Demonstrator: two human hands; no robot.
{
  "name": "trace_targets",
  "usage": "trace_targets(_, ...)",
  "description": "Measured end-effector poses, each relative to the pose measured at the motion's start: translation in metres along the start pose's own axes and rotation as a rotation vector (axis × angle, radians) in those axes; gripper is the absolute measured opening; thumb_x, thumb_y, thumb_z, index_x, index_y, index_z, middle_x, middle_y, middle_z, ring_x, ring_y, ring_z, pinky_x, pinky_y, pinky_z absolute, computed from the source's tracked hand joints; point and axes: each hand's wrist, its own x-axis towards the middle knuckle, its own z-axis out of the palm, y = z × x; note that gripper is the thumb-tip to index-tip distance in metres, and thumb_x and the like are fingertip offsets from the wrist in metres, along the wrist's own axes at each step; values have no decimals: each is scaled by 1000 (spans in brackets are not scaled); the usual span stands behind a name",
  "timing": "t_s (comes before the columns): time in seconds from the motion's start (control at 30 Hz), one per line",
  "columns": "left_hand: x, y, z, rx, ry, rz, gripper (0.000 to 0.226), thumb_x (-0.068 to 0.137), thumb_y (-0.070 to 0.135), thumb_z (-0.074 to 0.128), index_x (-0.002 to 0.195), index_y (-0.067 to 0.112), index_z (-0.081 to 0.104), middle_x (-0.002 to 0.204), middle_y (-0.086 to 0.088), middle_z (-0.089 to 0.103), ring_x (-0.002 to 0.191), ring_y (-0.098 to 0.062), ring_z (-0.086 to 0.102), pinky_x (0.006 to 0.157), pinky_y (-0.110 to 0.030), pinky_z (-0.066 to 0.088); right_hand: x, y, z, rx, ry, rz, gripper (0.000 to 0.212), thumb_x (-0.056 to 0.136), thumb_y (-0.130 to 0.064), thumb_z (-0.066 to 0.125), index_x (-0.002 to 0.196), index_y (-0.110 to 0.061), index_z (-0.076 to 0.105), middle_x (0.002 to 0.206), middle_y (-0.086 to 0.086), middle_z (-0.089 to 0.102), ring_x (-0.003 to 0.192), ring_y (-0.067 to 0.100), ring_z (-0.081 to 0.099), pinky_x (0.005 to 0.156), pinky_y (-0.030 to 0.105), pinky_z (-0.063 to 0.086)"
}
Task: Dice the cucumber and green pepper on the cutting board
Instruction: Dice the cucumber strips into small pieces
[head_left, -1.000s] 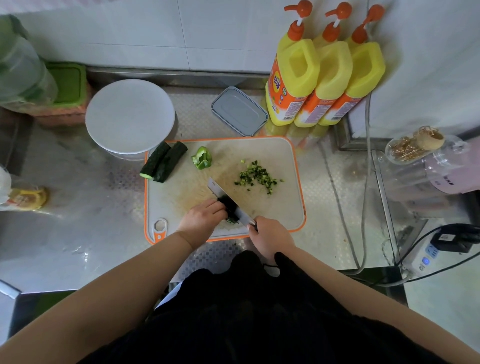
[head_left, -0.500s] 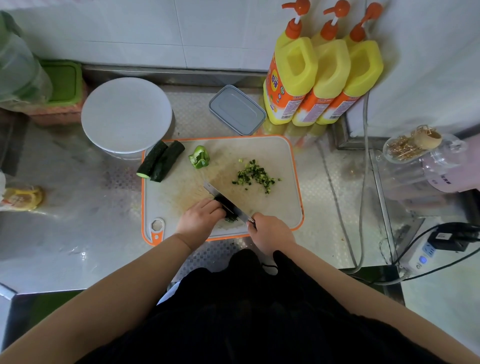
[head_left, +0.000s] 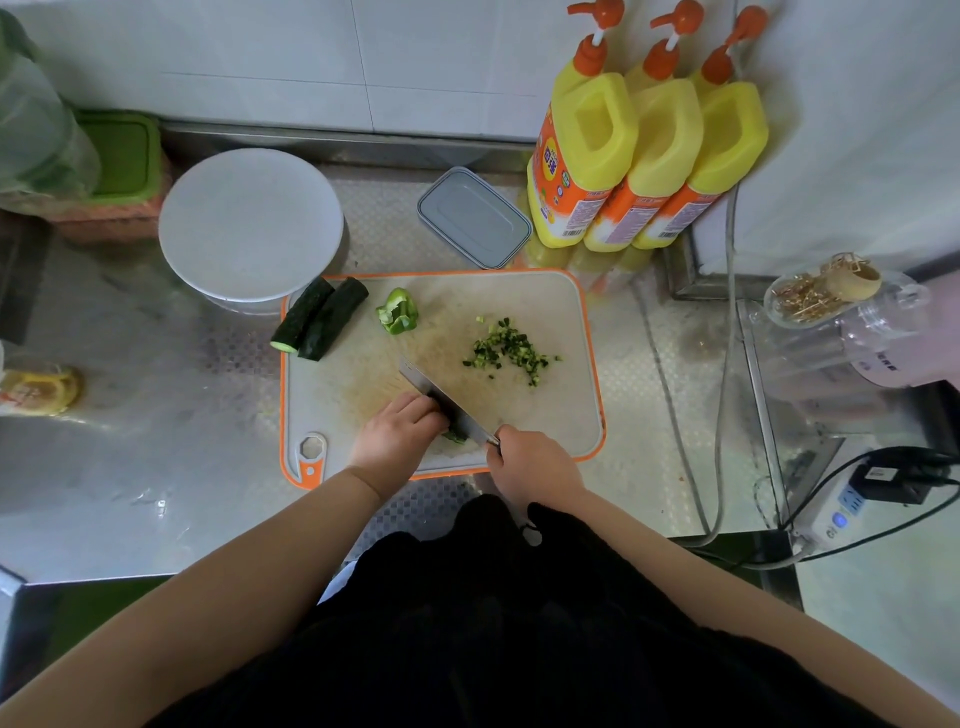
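Labels on the three yellow bottles carry print and barcodes, too blurred to read. No other legible text.

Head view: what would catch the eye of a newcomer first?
Three yellow detergent bottles stand against the back wall. Below them lies the orange-rimmed cutting board, where the right hand holds a knife beside the left hand, with diced cucumber behind.

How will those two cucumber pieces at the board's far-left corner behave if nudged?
The cucumber pieces look rounded, so probably apt to roll, though each likely braces the other. One end overhangs the cutting board edge, so it could tip off. Cut faces are probably slippery.
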Motion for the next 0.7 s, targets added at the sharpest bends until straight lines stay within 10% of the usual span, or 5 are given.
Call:
trace_targets(0.3, -5, -8, 6, -31, -27, -31, 26, 73, -2, 79, 94, 13, 74, 100, -3, 67, 92, -25, 62, 71, -36, 58, 0, -12, -5, -149, 18, -46, 16, 99, -17, 40, 97, -8, 53, 97, 11, 63, 90, 31, 61, 63, 31, 35)
trace_targets(0.7, -7, -2, 5, 33, 36, 7, 16, 91, 19, 55, 94, 10, 68, 100, -5, 62, 93, -21, 52, 61, -33, 54, 7, -1, -17, -145, 136, -77, 27, 102, -34, 33, 86, -15, 42, 68, 1, 49, 64, 26, 51, 55, 33, 36)
